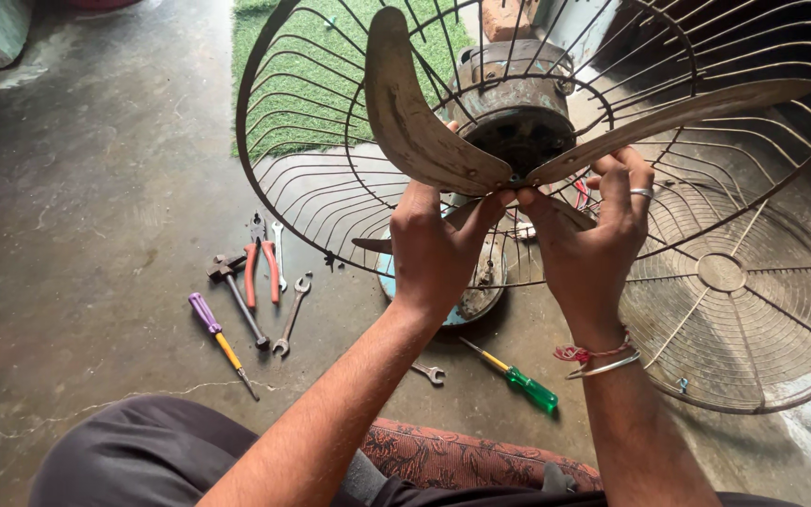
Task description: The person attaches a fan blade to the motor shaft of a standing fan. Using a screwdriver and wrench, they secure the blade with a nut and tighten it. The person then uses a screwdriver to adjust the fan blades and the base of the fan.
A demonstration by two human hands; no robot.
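**Inspector:** Gripping the fan blades, are both hands engaged?

**Technician:** Yes. The left hand [438,246] is closed around the hub of the fan blades [518,141], fingers curled at the point where the blades meet. The right hand [591,235] grasps the same hub from the other side, thumb and fingertips pinched at the centre. A ring sits on one finger of the right hand, and a red thread and a metal bangle [603,361] circle its wrist.

**Inspector:** Location of the blades?

**Technician:** They are held up in front of the motor [516,108], just inside the rear wire guard [312,122], which stands tilted above the concrete floor [86,216]. The blades look worn and stained.

**Inspector:** Other parts?

**Technician:** A second wire guard [743,310] lies flat on the floor to the right. A round blue base [466,305] sits below the hands, partly hidden.

**Inspector:** Tools?

**Technician:** To the left lie a purple-and-yellow screwdriver [221,343], a hammer [235,296], red-handled pliers [263,268] and a spanner [293,314]. A smaller spanner [429,373] and a green-handled screwdriver [515,376] rest near the left forearm. A patch of green turf [302,84] covers the floor behind the guard, and a patterned cushion [452,455] shows at the lower edge.
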